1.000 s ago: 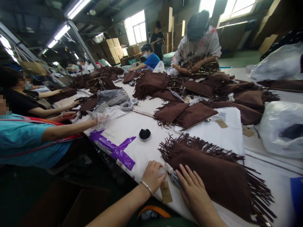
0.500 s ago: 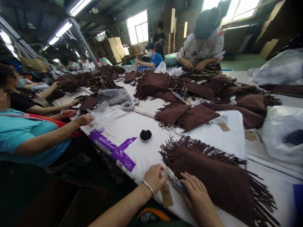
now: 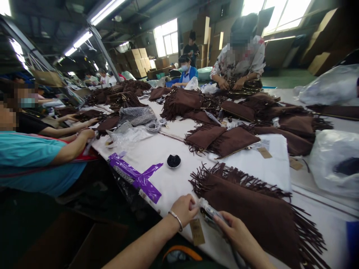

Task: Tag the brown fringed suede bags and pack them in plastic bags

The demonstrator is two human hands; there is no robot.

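Left hand [image 3: 183, 210] and right hand [image 3: 234, 233] both pinch a clear plastic-wrapped strap [image 3: 209, 213] at the near table edge, a kraft tag [image 3: 196, 231] dangling beneath; just beyond lies the brown fringed bag [image 3: 258, 209]; farther off, a dish of black bits [image 3: 174, 161] and purple tape [image 3: 137, 175].

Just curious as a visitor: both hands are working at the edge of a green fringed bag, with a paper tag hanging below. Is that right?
Not quite: the fringed bag is dark brown, not green, as the head view shows. Both the left hand and right hand work at its edge, with the paper tag hanging below.
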